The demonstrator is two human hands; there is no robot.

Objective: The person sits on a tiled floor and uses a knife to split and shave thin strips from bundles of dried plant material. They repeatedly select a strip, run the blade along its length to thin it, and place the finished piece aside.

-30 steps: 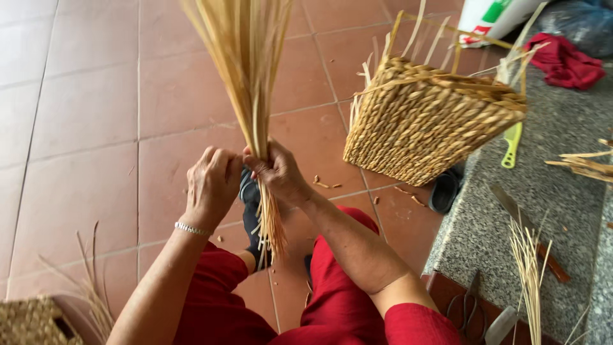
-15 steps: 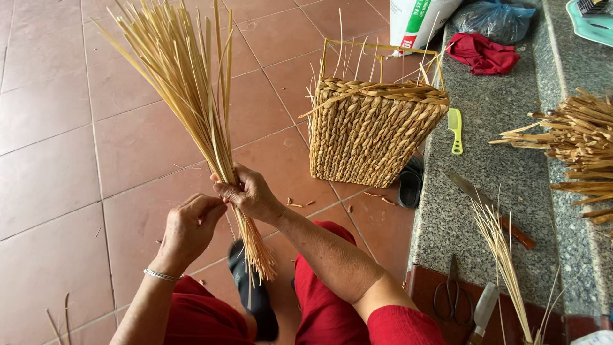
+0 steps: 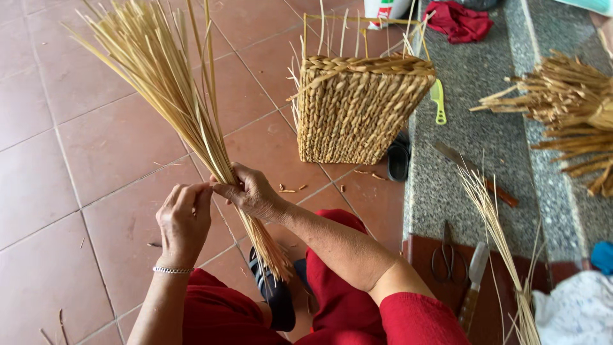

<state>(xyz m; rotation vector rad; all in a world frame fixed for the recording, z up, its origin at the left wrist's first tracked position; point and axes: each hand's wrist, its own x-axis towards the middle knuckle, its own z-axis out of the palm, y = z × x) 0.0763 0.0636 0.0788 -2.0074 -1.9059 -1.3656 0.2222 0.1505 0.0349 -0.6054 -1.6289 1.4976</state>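
Terracotta tile floor (image 3: 76, 153), square tiles with pale grout lines; a raised speckled grey stone ledge (image 3: 466, 128) runs along the right side.

Right hand (image 3: 250, 191): grip clenched on a bundle of straw stalks (image 3: 167, 89), fingers wrapped around it near its lower third. Left hand (image 3: 185, 217): fingertips pinched on the stalks just beside the right hand, touching the same bundle at about the same height. Thin silver bracelet (image 3: 171, 270) on the left wrist.

Bundle: pale yellow, long flat dry stalks, tight at the grip, fanning out wide toward the top left. Below the grip the short ends hang down toward a dark sandal (image 3: 276, 297). The bundle is held in the air above the floor, in front of the person's knees. Red clothing (image 3: 357, 306) on legs and sleeves.

Outward:
- Woven basket (image 3: 357, 108), brown braided rim, loose upright stalks sticking out of its top, standing on the floor against the ledge edge.
- Second dark sandal (image 3: 398, 160) at the basket's base.
- Small straw scraps (image 3: 288, 189) on the tiles between the hands and the basket.
- On the ledge: green comb (image 3: 438, 101) just beside the basket, wood-handled knife (image 3: 476, 174), pile of thicker brown reeds (image 3: 562, 108) at the right edge, red cloth (image 3: 458, 20) at the top.
- Lower right: scissors (image 3: 447, 255) and a second knife (image 3: 474, 287) on a dark red surface, with a thin sheaf of stalks (image 3: 498, 236) lying across them.
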